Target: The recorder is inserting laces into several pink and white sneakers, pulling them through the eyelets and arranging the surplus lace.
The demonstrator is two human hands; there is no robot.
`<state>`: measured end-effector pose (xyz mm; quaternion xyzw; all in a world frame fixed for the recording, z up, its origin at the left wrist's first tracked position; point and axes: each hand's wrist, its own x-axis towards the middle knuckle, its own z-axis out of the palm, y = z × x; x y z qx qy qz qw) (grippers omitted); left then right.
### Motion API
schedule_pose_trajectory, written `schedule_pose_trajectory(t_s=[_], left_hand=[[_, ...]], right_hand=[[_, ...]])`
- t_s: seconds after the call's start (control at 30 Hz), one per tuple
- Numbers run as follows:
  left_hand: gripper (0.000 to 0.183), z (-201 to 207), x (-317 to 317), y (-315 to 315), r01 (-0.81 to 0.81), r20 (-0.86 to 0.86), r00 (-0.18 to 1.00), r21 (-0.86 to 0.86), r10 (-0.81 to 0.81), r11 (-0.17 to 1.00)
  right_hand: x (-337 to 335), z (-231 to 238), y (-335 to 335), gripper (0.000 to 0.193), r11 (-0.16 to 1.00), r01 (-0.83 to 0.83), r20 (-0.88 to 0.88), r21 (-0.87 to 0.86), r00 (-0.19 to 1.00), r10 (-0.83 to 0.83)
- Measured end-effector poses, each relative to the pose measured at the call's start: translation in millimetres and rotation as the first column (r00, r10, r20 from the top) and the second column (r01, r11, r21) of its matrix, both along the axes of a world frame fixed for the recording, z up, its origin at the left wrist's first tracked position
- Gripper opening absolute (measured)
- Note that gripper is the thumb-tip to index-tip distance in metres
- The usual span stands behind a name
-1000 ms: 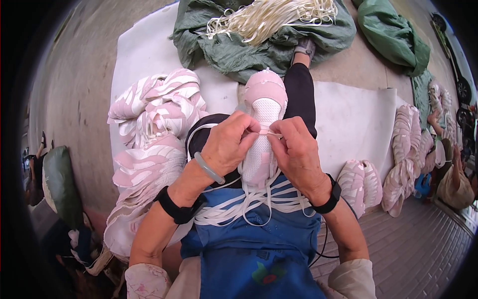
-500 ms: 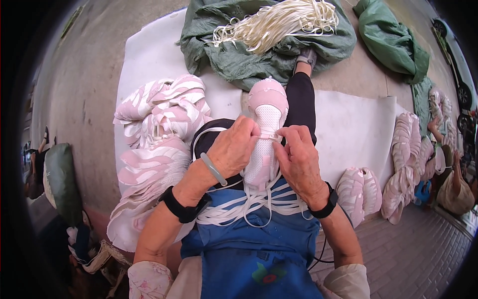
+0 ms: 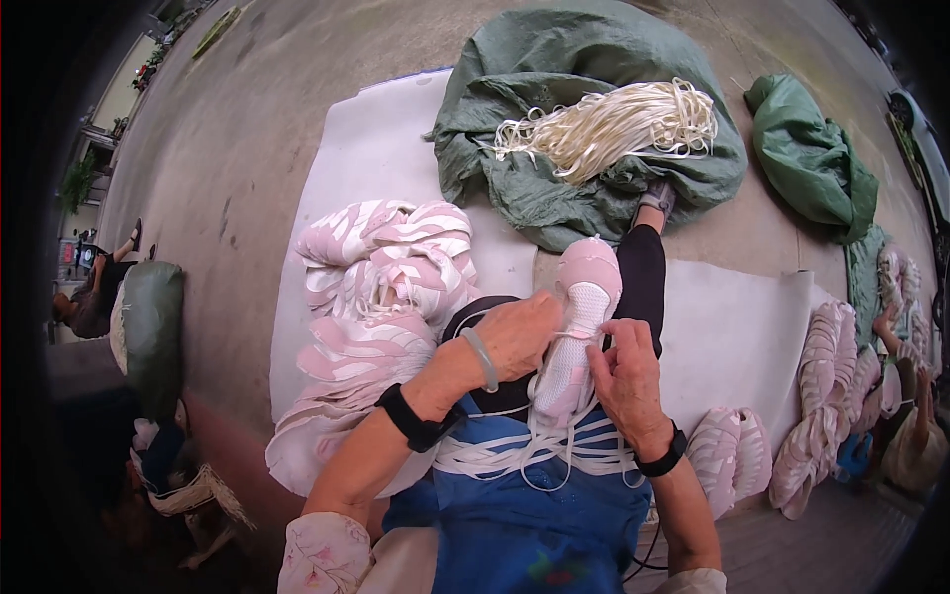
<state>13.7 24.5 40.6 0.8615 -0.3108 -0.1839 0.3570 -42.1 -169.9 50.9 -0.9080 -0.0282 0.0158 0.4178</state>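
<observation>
A pink and white shoe upper [image 3: 586,282] with a white mesh tongue lies across my lap, toe pointing away. A thin white shoelace [image 3: 577,335] crosses its tongue. My left hand [image 3: 520,335], with a bracelet and a black wristband, is closed at the upper's left edge, pinching the lace; its fingertips are partly hidden. On the opposite edge, my right hand [image 3: 630,381] has thumb and forefinger bent together at the lace. Several loose white laces [image 3: 495,455] are spread over my blue apron [image 3: 534,515], below the heel end.
Stacked pink and white uppers [image 3: 371,337] stand at my left. Ahead, a bundle of cream laces [image 3: 614,129] rests on a green sack [image 3: 554,49]. Another green sack [image 3: 811,163] and more uppers [image 3: 727,455] are at the right. Other people sit at both sides.
The whole view has shifted, so the scene sits lower and further right. Both hands stay at the upper; my left fingers now sit closer against its left edge.
</observation>
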Motion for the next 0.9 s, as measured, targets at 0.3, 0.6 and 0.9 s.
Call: schedule_pose_trajectory(t_s=[0.3,0.6,0.9], left_hand=[[0.01,48.8,-18.9,23.1,-0.349,-0.594,0.76,-0.029,0.264,0.937],[0.028,38.0,-43.5,21.0,-0.666,-0.888,0.348,-0.007,0.302,0.746],[0.027,17.4,-45.7,0.3,-0.673,-0.931,0.334,-0.124,0.15,0.729]], right_hand=[[10.2,19.4,38.4,0.025,0.948,-0.294,0.248,-0.119,0.916,0.315],[-24.5,34.6,49.7,0.023,0.806,-0.544,0.201,0.232,0.838,0.508],[-73.8,62.5,83.0,0.02,0.599,-0.701,0.285,0.387,0.709,0.645]])
